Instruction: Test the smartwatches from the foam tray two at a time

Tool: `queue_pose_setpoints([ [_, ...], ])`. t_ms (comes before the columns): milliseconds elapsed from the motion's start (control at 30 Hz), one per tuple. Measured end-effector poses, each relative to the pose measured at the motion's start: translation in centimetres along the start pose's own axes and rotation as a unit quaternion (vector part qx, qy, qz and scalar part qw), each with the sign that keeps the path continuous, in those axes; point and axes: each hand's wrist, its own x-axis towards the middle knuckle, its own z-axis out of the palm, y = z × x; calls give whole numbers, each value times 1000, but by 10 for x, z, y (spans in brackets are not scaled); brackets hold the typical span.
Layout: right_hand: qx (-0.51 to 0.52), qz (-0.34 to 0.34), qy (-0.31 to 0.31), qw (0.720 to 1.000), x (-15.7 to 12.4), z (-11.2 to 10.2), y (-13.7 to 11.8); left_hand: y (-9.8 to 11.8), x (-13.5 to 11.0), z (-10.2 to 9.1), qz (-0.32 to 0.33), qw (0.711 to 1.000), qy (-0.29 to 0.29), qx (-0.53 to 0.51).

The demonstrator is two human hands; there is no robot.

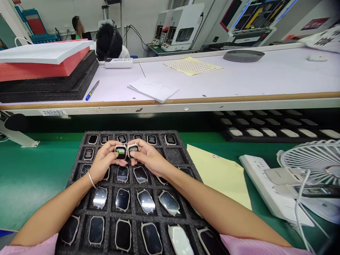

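My left hand (pixel 106 159) is closed around a strapless smartwatch (pixel 120 152) whose screen glows green and white, its thumb on the screen's lower left. Side by side with it, a second lit smartwatch (pixel 133 150) is gripped by my right hand (pixel 146 155), the thumb lying across its screen. Both are held above a dark foam tray (pixel 176 154) with square compartments. Many compartments carry watch bodies, such as a dark-screened one (pixel 123 234). Several in the back row show white text, including one watch (pixel 151 140). One watch (pixel 180 240) has a pale face. My forearms hide part of the tray.
Yellow paper (pixel 220 173), a white power strip (pixel 265 184) and a fan (pixel 313 159) lie to the right. A shelf (pixel 196 88) crosses ahead, bearing stacked foam (pixel 47 85), a pen (pixel 92 90) and papers (pixel 154 88). Beneath it sits another tray of devices (pixel 268 132). Two people sit beyond.
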Motion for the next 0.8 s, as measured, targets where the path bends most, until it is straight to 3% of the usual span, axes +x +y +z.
queue_pose_setpoints([
  [800, 12, -2, -20, 1000, 0, 0, 0, -1, 2, 1, 15, 999, 26, 24],
])
